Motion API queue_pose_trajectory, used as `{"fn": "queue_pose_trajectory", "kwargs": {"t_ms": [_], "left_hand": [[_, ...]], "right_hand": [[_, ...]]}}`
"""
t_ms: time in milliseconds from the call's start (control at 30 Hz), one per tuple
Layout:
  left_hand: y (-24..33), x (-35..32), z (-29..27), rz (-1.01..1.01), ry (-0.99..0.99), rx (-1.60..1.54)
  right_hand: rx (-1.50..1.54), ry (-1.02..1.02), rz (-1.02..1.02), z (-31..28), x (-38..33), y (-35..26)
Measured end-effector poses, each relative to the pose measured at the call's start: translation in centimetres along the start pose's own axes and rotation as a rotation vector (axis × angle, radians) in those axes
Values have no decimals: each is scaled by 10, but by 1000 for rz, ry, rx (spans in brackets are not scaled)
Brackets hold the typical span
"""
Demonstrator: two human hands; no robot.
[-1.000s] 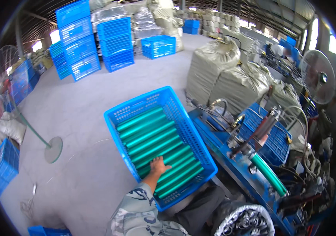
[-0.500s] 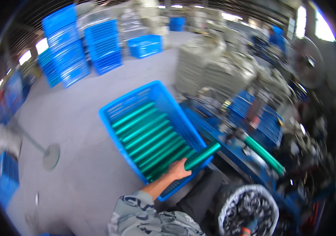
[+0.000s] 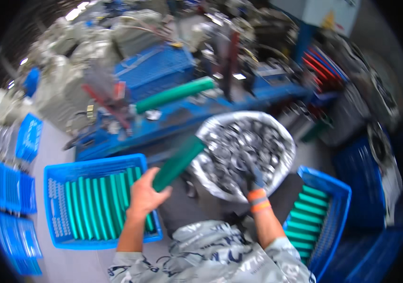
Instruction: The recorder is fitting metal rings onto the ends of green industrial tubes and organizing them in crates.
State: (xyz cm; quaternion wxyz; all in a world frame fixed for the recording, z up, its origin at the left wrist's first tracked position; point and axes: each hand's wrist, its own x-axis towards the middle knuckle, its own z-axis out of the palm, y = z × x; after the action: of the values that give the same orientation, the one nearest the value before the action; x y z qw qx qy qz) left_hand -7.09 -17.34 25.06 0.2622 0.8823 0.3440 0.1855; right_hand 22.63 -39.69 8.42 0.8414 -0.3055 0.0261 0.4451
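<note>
My left hand [image 3: 144, 192] is closed around the lower end of a green tube [image 3: 179, 162], which slants up to the right. The tube's far end reaches the rim of a round container [image 3: 282, 123] with a pale, shiny liner. Inside it lie many small silvery metal pieces [image 3: 232, 141], rounded and ring-like. My right hand [image 3: 253, 181], in a dark glove with an orange cuff, reaches in among these pieces. Its fingers are blurred and partly hidden, so any grip is unclear. Left of my left hand, a blue crate [image 3: 53, 207] holds a row of green tubes [image 3: 97, 205].
To my right stands another blue crate [image 3: 338, 198] with green tubes [image 3: 307, 219]. A blue workbench [image 3: 163, 127] runs across in front, with another green tube [image 3: 175, 95] lying on it in a fixture. Behind it are a blue basket [image 3: 156, 66] and pale sacks [image 3: 69, 85].
The view has swung to the right. My left hand has carried the green tube from over the left crate to the round container. My right hand remains in the container.
</note>
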Motion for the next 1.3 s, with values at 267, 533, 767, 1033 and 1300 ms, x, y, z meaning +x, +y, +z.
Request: {"fn": "queue_pose_trajectory", "kwargs": {"t_ms": [267,533,767,1033,1300], "left_hand": [[33,22,7,142,-171,42],[35,15,3,254,-199,128],[15,12,1,305,-240,170],[1,5,9,260,-230,131],[-17,-10,25,111,-150,5]], "right_hand": [[15,-329,25,38,-41,-24],[-723,-367,-167,31,-39,-35],[-530,-298,-91,59,-50,-32],[-764,-343,-149,50,-45,-27],[-884,-326,-346,31,24,-7]]}}
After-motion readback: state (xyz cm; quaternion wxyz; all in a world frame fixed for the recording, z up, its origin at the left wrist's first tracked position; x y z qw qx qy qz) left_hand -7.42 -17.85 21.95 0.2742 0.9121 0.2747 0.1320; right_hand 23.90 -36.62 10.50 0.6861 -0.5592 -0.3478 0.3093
